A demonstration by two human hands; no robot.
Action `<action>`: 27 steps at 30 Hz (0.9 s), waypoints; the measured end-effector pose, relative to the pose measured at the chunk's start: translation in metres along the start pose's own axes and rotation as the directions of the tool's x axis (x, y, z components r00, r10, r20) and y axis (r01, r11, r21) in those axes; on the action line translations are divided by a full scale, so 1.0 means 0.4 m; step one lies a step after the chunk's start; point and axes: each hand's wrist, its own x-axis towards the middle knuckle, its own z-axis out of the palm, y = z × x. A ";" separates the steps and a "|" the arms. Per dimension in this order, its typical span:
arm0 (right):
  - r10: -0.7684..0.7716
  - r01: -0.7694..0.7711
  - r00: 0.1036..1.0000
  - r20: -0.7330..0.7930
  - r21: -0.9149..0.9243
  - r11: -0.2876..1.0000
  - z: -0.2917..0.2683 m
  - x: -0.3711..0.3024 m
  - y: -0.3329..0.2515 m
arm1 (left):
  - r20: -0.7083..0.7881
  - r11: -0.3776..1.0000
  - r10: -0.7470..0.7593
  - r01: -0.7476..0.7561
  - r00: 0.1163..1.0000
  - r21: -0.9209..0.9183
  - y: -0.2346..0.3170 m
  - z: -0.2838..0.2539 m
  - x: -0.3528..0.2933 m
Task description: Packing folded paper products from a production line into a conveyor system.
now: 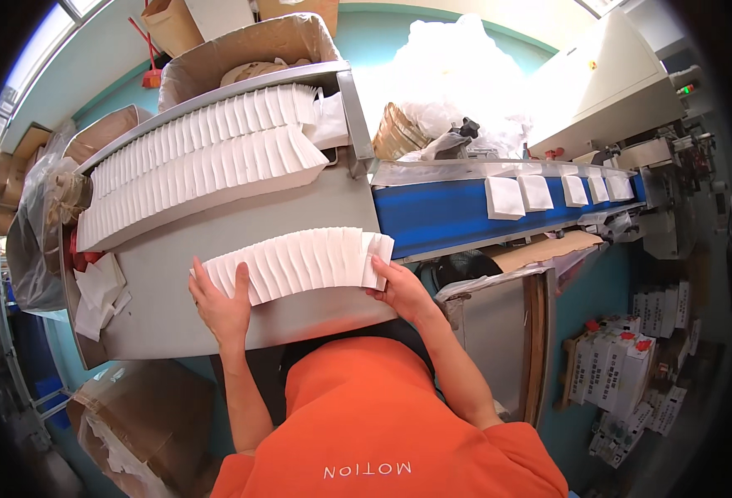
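A long row of folded white paper napkins (308, 262) stands on edge on the metal table (167, 307), close to my body. Its left end is clasped by my left hand (223, 307), the thumb at the front and the fingers round the end. At the other end, my right hand (401, 290) grips the last few napkins (378, 249), which lean a little apart from the others. Two longer rows of the same napkins (200, 183) stand packed together along the table's far side.
On the right runs a blue conveyor belt (432, 217) carrying several flat napkins (505, 199). Loose napkins (100, 290) lie at the table's left edge. A cardboard box (250, 41) stands behind the raised metal edge, another box (150, 407) below left. White plastic bags (457, 75) are piled beyond the belt.
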 end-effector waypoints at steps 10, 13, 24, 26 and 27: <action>-0.258 0.265 0.945 -0.202 0.009 0.964 -0.008 0.023 -0.011 | 0.000 1.000 0.016 -0.016 1.000 -0.009 0.005 -0.004 0.001; -0.296 0.296 0.919 -0.260 -0.039 0.954 0.027 0.032 -0.054 | 0.020 0.999 0.032 -0.031 0.999 -0.015 0.017 -0.007 -0.004; 0.006 -0.012 0.998 -0.063 -0.088 0.996 0.036 0.039 -0.005 | -0.015 1.000 0.019 -0.019 1.000 -0.005 0.015 0.002 0.004; -0.093 0.090 0.993 -0.076 -0.043 0.995 0.011 0.035 -0.005 | -0.007 1.000 0.022 -0.022 1.000 -0.020 0.016 0.006 0.011; -0.188 0.189 0.978 -0.088 -0.002 0.982 0.003 0.035 -0.003 | -0.005 0.999 0.026 -0.026 1.000 -0.023 0.018 0.004 0.011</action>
